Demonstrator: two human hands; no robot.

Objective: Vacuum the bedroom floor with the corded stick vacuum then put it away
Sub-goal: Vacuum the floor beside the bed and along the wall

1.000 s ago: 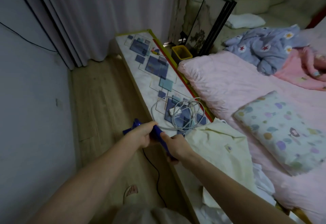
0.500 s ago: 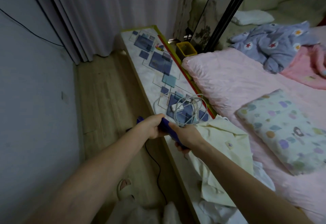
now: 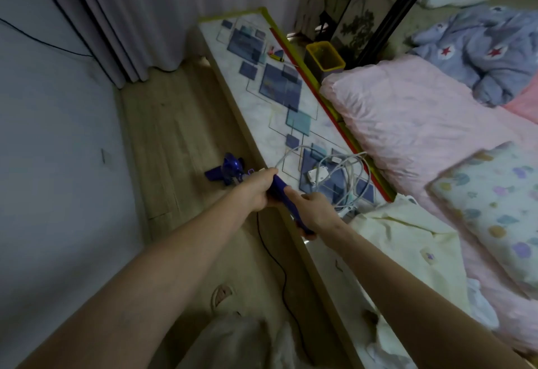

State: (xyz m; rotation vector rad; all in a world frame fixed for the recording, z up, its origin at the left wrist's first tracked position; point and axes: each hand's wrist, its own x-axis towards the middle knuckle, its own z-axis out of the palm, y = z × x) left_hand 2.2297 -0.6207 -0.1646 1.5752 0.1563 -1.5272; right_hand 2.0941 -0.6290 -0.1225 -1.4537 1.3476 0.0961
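I hold a blue stick vacuum with both hands over the narrow strip of wooden floor [image 3: 163, 124] between the wall and the bed ledge. My left hand [image 3: 256, 191] grips the blue handle [image 3: 279, 189] farther forward. My right hand [image 3: 314, 214] grips the handle's rear end. The vacuum's blue body and head [image 3: 228, 169] sit on the floor just ahead of my left hand. Its black cord [image 3: 279, 267] trails back along the floor below my arms.
A long patterned ledge [image 3: 270, 77] runs beside the floor strip, with coiled white cables and a charger [image 3: 334, 173] on it. Curtains [image 3: 139, 13] close the far end. A grey wall [image 3: 52, 165] is on the left, a bed with pink bedding [image 3: 407, 124] on the right.
The vacuum head has slid forward along the floor, out from under my left hand. My arms have stretched farther out and the view has tipped down toward the floor.
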